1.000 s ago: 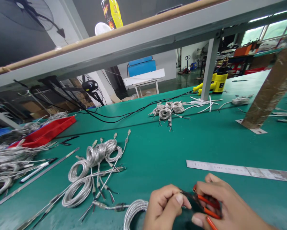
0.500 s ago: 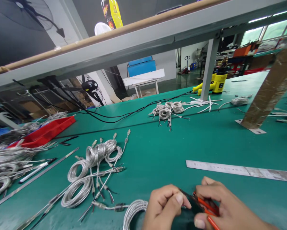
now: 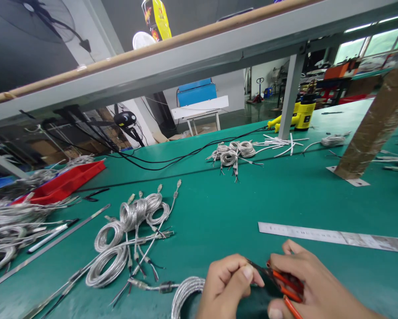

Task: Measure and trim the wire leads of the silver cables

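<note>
My right hand (image 3: 314, 281) closes around red-handled pliers (image 3: 287, 283), their dark tip pinched by my left hand (image 3: 227, 283), low over the green table (image 3: 202, 208). A steel ruler (image 3: 334, 237) lies farther right; a coiled cable (image 3: 187, 297) touches my left hand.

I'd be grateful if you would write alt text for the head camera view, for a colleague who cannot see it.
The left hand and right hand handle red-handled pliers over a green workbench. Coils of clear-sheathed cable lie to the left, a steel ruler to the right.
</note>
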Action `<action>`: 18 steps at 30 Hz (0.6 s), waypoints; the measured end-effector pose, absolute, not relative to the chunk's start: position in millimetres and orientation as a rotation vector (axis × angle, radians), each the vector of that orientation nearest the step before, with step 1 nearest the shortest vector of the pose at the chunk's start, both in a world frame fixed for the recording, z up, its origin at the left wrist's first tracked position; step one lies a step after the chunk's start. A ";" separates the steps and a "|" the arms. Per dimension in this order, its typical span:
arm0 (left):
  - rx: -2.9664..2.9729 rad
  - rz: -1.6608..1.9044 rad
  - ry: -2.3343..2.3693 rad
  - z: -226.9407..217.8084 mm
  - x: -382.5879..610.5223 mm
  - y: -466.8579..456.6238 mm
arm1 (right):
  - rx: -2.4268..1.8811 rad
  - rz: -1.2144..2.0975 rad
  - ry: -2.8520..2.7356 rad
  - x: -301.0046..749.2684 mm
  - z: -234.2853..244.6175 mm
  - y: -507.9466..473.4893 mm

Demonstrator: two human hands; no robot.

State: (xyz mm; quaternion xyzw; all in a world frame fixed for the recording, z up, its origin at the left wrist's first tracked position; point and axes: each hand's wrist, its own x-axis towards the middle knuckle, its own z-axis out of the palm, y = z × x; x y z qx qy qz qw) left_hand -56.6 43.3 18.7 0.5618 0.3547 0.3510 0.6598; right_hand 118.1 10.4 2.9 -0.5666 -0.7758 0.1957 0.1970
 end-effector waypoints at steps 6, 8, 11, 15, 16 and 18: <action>1.292 0.790 0.792 18.1 -56.9 43.6 | -1.641 0.589 -2.189 112.8 5.7 11.6; 1.286 0.783 0.789 17.9 -57.0 43.7 | -1.642 0.590 -2.195 111.4 3.8 11.6; 1.302 0.791 0.806 18.0 -57.3 43.5 | -1.591 0.550 -2.213 110.7 -0.8 10.9; 1.347 0.801 0.835 17.8 -58.0 43.9 | -1.557 0.516 -2.223 110.4 -4.6 10.4; 1.353 0.798 0.839 17.6 -58.2 44.2 | -1.549 0.520 -2.226 110.2 -5.0 10.6; 1.357 0.794 0.844 16.9 -58.5 44.9 | -1.534 0.528 -2.228 109.4 -5.9 11.3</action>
